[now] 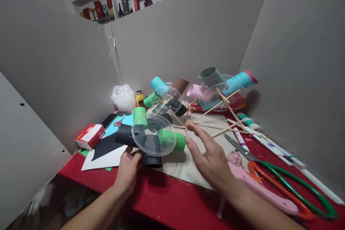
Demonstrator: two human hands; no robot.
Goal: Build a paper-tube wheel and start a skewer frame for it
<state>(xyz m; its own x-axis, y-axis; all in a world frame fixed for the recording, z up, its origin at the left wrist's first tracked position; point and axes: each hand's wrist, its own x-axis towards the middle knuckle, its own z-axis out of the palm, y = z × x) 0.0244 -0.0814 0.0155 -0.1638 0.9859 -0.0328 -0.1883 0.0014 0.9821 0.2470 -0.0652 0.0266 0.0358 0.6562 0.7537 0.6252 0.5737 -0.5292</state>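
A craft model of paper tubes, clear plastic discs and wooden sticks stands on the red table (167, 194). Its near cluster has green tubes (168, 139), black tubes (151, 151) and a clear disc (153, 134). My left hand (128, 170) is closed on the underside of a black tube at the disc's near edge. My right hand (208, 156) hovers just right of the cluster with fingers spread and empty, fingertips close to the wooden sticks (205, 124). Further clusters with teal (158, 84), pink (198, 91) and grey tubes rise behind.
Green-and-orange-handled scissors (277, 179) and a pink tool (258, 187) lie on the right, beside white glue sticks (269, 143). Coloured paper sheets (107, 147) and a red-white box (90, 136) lie left. A plastic bag (124, 97) and small jar sit at the back. Grey walls enclose the table.
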